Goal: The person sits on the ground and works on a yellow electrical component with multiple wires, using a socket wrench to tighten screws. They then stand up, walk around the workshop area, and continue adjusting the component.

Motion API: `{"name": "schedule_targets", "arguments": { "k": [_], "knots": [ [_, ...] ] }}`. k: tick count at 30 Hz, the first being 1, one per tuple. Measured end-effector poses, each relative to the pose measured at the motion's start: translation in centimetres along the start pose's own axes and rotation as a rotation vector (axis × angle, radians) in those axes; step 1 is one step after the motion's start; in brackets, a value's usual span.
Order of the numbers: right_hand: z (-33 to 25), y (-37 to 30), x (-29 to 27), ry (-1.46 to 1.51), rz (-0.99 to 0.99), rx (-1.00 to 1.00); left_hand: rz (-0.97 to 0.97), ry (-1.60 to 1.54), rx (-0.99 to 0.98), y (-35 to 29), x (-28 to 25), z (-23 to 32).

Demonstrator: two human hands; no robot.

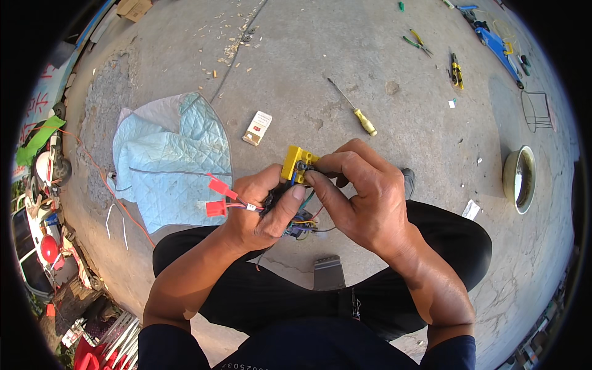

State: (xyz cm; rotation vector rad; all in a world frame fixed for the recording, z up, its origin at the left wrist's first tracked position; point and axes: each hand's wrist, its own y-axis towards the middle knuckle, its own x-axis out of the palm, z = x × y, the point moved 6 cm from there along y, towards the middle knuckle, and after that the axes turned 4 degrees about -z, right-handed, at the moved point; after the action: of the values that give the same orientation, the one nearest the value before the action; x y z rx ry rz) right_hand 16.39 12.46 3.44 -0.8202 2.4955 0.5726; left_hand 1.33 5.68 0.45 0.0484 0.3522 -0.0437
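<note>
Between my two hands is a yellow block-shaped part (291, 161) with dark terminals on its near face, held up above my lap. My left hand (262, 209) is closed round its lower left side and a bundle of wires. Two red plug connectors (217, 208) on thin wires stick out to the left of that hand. The thumb and forefinger of my right hand (364, 197) pinch at the terminal side, where a small dark piece shows; what exactly they grip is partly hidden. More coloured wires (305, 223) hang below the hands.
Ahead on the concrete lie a screwdriver (357, 112), a cigarette pack (257, 128) and a quilted blue cloth (176, 157). Farther right are pliers (456, 71), yellow-green cutters (419, 43), a blue floor jack (498, 49) and a metal basin (519, 179). An orange cord (117, 200) runs along the left.
</note>
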Motion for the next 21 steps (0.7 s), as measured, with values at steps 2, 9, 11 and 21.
{"name": "schedule_targets", "arguments": {
  "k": [2, 9, 11, 21],
  "knots": [
    [0.1, 0.0, -0.2, 0.006, 0.007, 0.007, -0.002, -0.031, -0.010, 0.0, 0.2, -0.1],
    [-0.1, 0.1, -0.1, -0.026, -0.057, -0.026, -0.026, -0.252, -0.126, -0.8, 1.3, -0.8],
    [-0.2, 0.1, -0.1, -0.016, -0.065, -0.030, -0.039, -0.288, -0.142, -0.9, 1.3, -1.0],
    [-0.3, 0.1, 0.1, -0.034, -0.117, -0.078, -0.145, -0.341, -0.219, -1.0, 1.1, -1.5]
  ]
}}
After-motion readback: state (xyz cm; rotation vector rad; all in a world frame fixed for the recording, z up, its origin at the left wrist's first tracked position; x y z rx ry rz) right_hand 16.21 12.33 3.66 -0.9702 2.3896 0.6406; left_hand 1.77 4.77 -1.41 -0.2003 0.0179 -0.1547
